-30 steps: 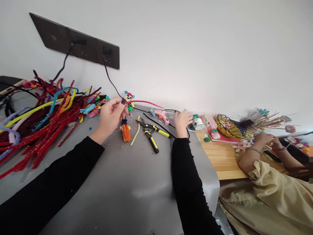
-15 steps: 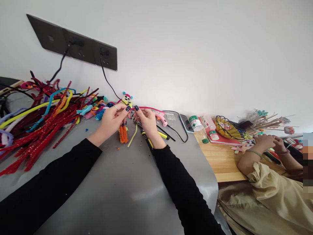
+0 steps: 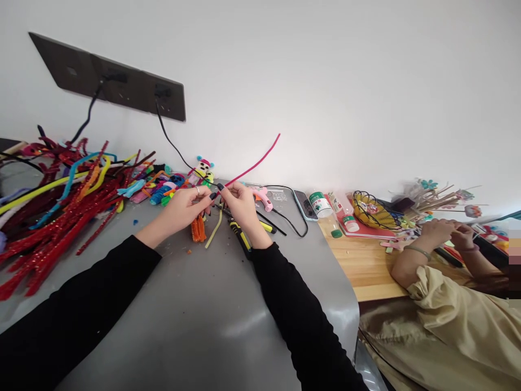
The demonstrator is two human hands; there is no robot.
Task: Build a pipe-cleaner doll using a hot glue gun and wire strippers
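Note:
A long pink pipe cleaner (image 3: 260,161) rises to the upper right from between my two hands, its far end free in front of the wall. My right hand (image 3: 241,209) is closed, thumb and fingers pinching it near its lower end. Close beside it, my left hand (image 3: 190,207) pinches the same end, mostly hidden by the fingertips. Below the left hand lies an orange bundle of bent pipe cleaner (image 3: 198,229). A pale yellow strip (image 3: 214,228) lies between the hands. Under my right wrist are yellow-and-black pliers (image 3: 241,237), partly covered.
Red glittery pipe cleaners (image 3: 52,233) and other colours heap at the left. A small pipe-cleaner figure (image 3: 203,167) stands by the wall. To the right are a pink glue gun (image 3: 265,200), a phone (image 3: 305,205), bottles (image 3: 321,204), a yellow basket (image 3: 373,210) and a co-worker's hands (image 3: 445,233).
The pink pipe cleaner's free end has swung up from low along the table's back to a raised slant. Both hands stay close together, pinching. The view has shifted slightly.

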